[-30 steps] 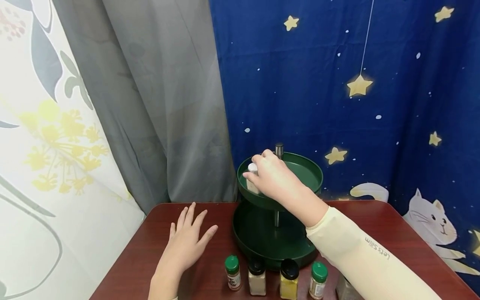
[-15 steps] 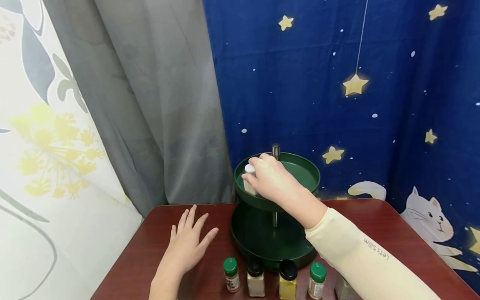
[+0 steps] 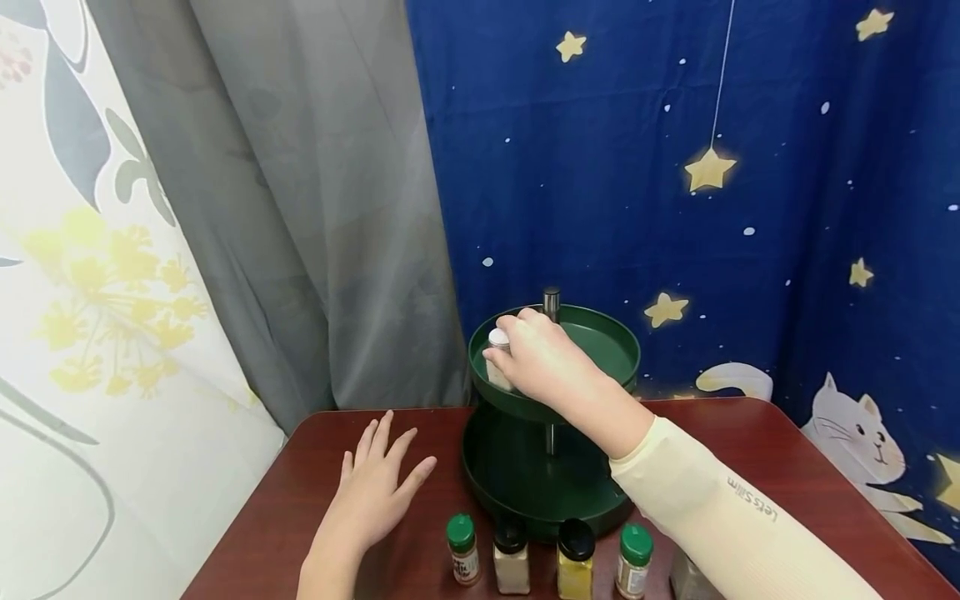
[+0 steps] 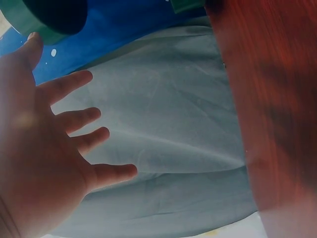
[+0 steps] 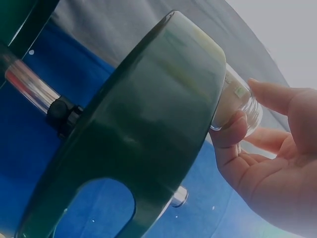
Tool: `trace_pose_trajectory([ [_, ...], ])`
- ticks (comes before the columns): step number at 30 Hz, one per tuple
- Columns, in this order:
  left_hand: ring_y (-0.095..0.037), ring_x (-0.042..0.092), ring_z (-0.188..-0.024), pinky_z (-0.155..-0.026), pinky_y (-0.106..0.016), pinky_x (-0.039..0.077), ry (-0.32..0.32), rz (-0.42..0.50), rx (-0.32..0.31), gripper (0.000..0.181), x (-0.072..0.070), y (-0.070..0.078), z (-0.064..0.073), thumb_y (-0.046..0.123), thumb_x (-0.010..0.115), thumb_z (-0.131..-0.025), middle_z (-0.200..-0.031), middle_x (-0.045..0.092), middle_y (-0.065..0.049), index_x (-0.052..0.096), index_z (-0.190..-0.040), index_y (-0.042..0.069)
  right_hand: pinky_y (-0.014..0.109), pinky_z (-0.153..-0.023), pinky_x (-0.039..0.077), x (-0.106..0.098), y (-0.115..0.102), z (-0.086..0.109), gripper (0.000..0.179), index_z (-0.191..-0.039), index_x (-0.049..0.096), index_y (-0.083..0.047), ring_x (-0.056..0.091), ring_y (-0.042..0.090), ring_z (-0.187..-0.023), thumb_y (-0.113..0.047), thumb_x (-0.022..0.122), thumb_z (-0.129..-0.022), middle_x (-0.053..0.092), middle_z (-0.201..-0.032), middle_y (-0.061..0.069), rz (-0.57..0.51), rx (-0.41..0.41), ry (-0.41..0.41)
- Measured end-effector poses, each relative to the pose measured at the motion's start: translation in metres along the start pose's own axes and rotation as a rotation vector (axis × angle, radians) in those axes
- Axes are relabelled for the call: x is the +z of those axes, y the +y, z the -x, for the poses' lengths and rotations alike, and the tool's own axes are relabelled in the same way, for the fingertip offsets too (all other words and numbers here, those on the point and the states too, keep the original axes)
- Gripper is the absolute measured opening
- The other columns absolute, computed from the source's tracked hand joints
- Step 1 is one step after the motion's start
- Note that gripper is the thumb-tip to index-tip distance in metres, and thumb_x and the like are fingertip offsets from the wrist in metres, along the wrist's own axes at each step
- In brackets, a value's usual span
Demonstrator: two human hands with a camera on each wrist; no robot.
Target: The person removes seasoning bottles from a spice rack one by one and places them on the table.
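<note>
My right hand (image 3: 546, 354) holds a clear spice jar (image 3: 498, 367) with a white lid at the left side of the upper green tray (image 3: 607, 333). In the right wrist view, thumb and fingers curl round the jar (image 5: 233, 99), whose lower part is hidden behind the tray's wall (image 5: 143, 109). My left hand (image 3: 371, 492) hovers over the left part of the table, fingers spread, holding nothing. The left wrist view shows that hand (image 4: 54, 134) with its fingers apart.
Below the upper tray is a wider lower green tray (image 3: 540, 483) on the same metal post (image 3: 551, 304). Along the front of the red-brown table (image 3: 750, 467) stand a green-capped jar (image 3: 463, 550), black-lidded jars (image 3: 512, 562), and another green-capped one (image 3: 634, 562). A square jar (image 3: 690, 579) is partly behind the sleeve.
The head view has shifted slightly. My right hand keeps its hold on the jar at the upper tray, and the left hand stays spread in about the same place.
</note>
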State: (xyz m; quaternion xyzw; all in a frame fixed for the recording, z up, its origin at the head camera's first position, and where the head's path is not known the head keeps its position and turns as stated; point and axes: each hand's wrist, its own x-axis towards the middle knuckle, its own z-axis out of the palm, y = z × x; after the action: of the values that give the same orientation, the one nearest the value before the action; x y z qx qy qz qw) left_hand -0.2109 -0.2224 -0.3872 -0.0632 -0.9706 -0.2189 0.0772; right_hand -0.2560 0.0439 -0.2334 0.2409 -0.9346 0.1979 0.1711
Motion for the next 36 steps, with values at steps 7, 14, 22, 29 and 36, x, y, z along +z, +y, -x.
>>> trace_pose_trajectory([
  [7,-0.043,0.007,-0.167,-0.126,-0.080,0.007,-0.005,0.010,-0.003,0.080,0.002,-0.002,-0.001,0.073,0.045,-0.104,-0.180,0.013,-0.015,0.047,-0.162,0.018,0.043,-0.093,0.064,0.002,0.002,-0.002,0.036,-0.126,0.071,0.000,0.071,0.028,-0.103,-0.028,0.071,-0.104,0.074,-0.115,0.017,0.009,-0.031,0.027],
  [14,-0.044,0.010,-0.166,-0.125,-0.081,0.010,0.016,-0.002,0.006,0.077,0.001,-0.003,-0.001,0.070,0.047,-0.105,-0.179,0.016,-0.016,0.048,-0.161,0.018,0.043,-0.097,0.063,0.002,0.002,0.000,0.038,-0.130,0.070,0.001,0.070,0.029,-0.108,-0.027,0.070,-0.105,0.072,-0.121,0.018,0.004,-0.035,0.039],
  [22,-0.043,0.008,-0.167,-0.125,-0.081,0.009,0.005,0.007,0.000,0.080,0.001,-0.002,0.000,0.071,0.047,-0.104,-0.180,0.012,-0.015,0.039,-0.166,0.021,0.046,-0.099,0.062,0.003,0.001,0.003,0.038,-0.131,0.068,0.003,0.069,0.032,-0.111,-0.026,0.067,-0.106,0.071,-0.123,0.020,0.032,-0.045,0.062],
  [29,-0.043,0.008,-0.167,-0.126,-0.080,0.009,0.003,0.008,0.007,0.079,0.000,0.000,-0.001,0.069,0.047,-0.106,-0.180,0.013,-0.015,0.038,-0.167,0.020,0.045,-0.091,0.061,-0.008,-0.001,0.001,0.033,-0.127,0.068,0.002,0.065,0.029,-0.099,-0.024,0.066,-0.107,0.068,-0.111,0.018,0.050,-0.074,0.127],
  [36,-0.042,0.008,-0.167,-0.126,-0.080,0.009,0.008,0.000,0.000,0.078,0.000,-0.003,0.000,0.068,0.047,-0.106,-0.180,0.013,-0.015,0.038,-0.166,0.020,0.045,-0.093,0.063,-0.019,-0.006,-0.001,0.037,-0.134,0.066,0.000,0.065,0.029,-0.101,-0.026,0.064,-0.108,0.068,-0.117,0.018,0.018,-0.059,0.120],
])
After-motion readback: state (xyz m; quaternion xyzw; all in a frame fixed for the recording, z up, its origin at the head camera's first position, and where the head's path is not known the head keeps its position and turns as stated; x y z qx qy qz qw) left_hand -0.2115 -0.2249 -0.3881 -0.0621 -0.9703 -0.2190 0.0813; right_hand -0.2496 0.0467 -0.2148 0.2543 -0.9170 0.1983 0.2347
